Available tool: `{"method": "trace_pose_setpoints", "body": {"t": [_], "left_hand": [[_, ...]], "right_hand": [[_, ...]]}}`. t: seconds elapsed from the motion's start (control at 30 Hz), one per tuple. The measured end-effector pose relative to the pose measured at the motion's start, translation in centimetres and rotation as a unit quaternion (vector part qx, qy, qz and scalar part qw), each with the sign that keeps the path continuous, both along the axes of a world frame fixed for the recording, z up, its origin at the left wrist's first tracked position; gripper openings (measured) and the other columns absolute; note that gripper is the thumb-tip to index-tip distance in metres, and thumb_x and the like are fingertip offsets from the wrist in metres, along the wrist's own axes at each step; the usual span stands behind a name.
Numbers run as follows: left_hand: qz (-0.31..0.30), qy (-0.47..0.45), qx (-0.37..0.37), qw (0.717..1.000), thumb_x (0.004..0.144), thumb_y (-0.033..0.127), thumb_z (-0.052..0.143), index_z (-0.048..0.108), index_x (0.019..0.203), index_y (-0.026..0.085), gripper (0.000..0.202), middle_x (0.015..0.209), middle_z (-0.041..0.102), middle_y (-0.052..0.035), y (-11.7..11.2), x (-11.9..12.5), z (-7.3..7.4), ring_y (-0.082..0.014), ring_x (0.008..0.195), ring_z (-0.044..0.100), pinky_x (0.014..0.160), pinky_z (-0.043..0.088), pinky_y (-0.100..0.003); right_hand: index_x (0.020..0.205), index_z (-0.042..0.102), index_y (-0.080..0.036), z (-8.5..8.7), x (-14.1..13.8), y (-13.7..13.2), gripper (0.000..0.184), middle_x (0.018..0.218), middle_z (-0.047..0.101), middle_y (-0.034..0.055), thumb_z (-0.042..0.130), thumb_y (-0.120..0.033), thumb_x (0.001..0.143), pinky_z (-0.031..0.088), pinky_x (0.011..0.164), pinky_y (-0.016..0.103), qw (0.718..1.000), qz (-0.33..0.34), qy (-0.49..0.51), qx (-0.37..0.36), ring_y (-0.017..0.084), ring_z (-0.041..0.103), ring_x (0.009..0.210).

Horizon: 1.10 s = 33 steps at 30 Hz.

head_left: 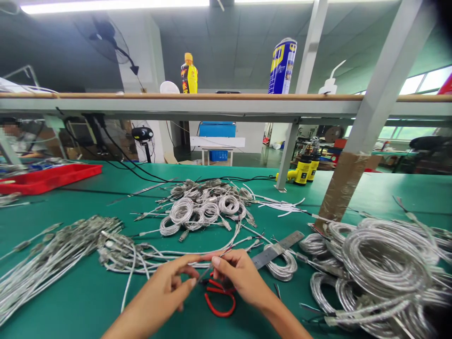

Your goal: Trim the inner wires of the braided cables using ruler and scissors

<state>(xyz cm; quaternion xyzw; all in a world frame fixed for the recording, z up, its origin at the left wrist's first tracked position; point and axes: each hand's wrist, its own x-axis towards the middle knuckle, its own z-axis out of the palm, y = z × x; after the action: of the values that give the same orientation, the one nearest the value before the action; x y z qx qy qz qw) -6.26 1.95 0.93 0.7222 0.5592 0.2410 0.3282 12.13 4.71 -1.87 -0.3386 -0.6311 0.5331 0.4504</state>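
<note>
Two bare hands: left hand (165, 287) and right hand (240, 275) pinch a thin grey strand (205, 274) between fingertips, above red-handled cutters (226, 314).
Silvery transparent-sheathed coils (356, 254): heaped right of the right hand.
Flat steel ruler (278, 250): oblique, just beside the right hand.
Cardboard-wrapped grey post (335, 188): upright behind the coils.
Smooth green worktop (88, 301): far edge beneath a long shelf (212, 104); workshop beyond.
Left margin: green surface visible between the straight cable bundle (63, 256) and left hand.
</note>
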Motion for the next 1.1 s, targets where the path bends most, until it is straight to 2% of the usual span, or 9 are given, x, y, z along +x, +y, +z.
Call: {"method": "trace_pose_setpoints", "body": {"t": [0.1,0.2,0.33,0.47,0.6,0.73,0.83,0.93,1.1], "left_hand": [[-0.027,-0.192,-0.064,0.979,0.074,0.029,0.047,0.038,0.118,0.022,0.046,0.093,0.057,-0.0048,-0.3,1.8,-0.6,-0.0092,0.053,0.051,0.054,0.044,-0.024],[-0.012,-0.250,-0.056,0.966,0.074,0.034,0.048,0.037,0.113,0.020,0.043,0.071,0.054,0.0014,-0.4,3.1,-1.4,-0.0065,0.042,0.044,0.041,0.038,-0.018],[0.029,-0.204,-0.038,0.978,0.074,0.039,0.048,0.038,0.103,0.022,0.035,0.047,0.037,0.0107,-0.3,3.3,-2.1,-0.0065,0.034,0.032,0.031,0.023,-0.015],[0.050,-0.080,0.091,0.991,0.075,0.032,0.050,0.044,0.091,0.024,0.019,0.047,0.040,0.0093,-0.8,3.0,-2.3,-0.0096,0.041,0.042,0.040,0.027,-0.018],[0.057,0.067,0.241,0.967,0.079,0.028,0.044,0.054,0.084,0.025,0.011,0.067,0.064,0.0007,-1.4,2.6,-2.3,-0.0164,0.058,0.059,0.053,0.038,-0.023],[0.055,0.063,0.306,0.948,0.079,0.026,0.044,0.059,0.088,0.022,0.018,0.091,0.066,-0.0034,-1.5,2.2,-1.9,-0.0202,0.079,0.061,0.071,0.043,-0.026],[0.066,-0.010,0.240,0.969,0.079,0.029,0.044,0.060,0.091,0.024,0.021,0.094,0.065,-0.0030,-1.2,2.2,-1.4,-0.0194,0.080,0.060,0.069,0.045,-0.025],[0.038,-0.110,0.095,0.989,0.079,0.035,0.043,0.060,0.091,0.021,0.025,0.082,0.065,-0.0033,-0.8,2.5,-1.3,-0.0136,0.054,0.057,0.048,0.043,-0.022],[0.006,-0.233,-0.027,0.972,0.078,0.039,0.043,0.054,0.097,0.017,0.031,0.056,0.054,0.0035,-0.5,3.0,-1.8,-0.0059,0.033,0.042,0.034,0.030,-0.016]], "right_hand": [[0.057,0.058,-0.012,0.0,-0.6,-0.6,0.035,0.055,0.048,-0.0021,0.051,-0.042,0.074,0.028,0.044,0.019,1.000,0.030,0.009,0.000,0.006,0.037,0.046],[0.056,0.058,-0.013,0.2,-1.2,-0.9,0.036,0.052,0.045,-0.0029,0.050,-0.042,0.075,0.031,0.049,0.020,0.999,0.025,0.022,0.035,0.008,0.037,0.050],[0.048,0.052,-0.014,0.0,-1.3,-0.5,0.040,0.041,0.037,-0.0055,0.050,-0.045,0.073,0.026,0.038,0.019,0.998,-0.055,0.021,0.012,0.006,0.032,0.039],[0.046,0.049,-0.014,-0.2,-1.2,-0.1,0.041,0.044,0.043,-0.0041,0.053,-0.047,0.070,0.022,0.034,0.018,0.996,-0.085,0.026,-0.011,0.005,0.032,0.036],[0.045,0.053,-0.013,0.4,-1.4,-0.4,0.039,0.050,0.052,-0.0005,0.056,-0.044,0.068,0.026,0.038,0.018,0.995,-0.095,0.041,0.004,0.007,0.038,0.043],[0.062,0.066,-0.014,0.9,-1.6,-0.8,0.026,0.058,0.060,0.0007,0.062,-0.040,0.064,0.037,0.049,0.020,0.993,-0.076,0.089,-0.016,0.010,0.050,0.052],[0.079,0.068,-0.018,0.9,-1.5,-0.8,0.027,0.066,0.065,0.0010,0.067,-0.036,0.059,0.043,0.059,0.024,0.991,-0.048,0.118,-0.037,0.013,0.056,0.061],[0.073,0.069,-0.018,0.8,-1.5,-0.7,0.021,0.065,0.066,0.0015,0.067,-0.035,0.060,0.044,0.056,0.024,0.991,-0.050,0.121,-0.021,0.014,0.056,0.058],[0.064,0.067,-0.018,0.6,-1.8,-0.7,0.014,0.072,0.067,0.0030,0.068,-0.031,0.059,0.044,0.058,0.024,0.989,-0.074,0.130,-0.015,0.014,0.057,0.062]]}}
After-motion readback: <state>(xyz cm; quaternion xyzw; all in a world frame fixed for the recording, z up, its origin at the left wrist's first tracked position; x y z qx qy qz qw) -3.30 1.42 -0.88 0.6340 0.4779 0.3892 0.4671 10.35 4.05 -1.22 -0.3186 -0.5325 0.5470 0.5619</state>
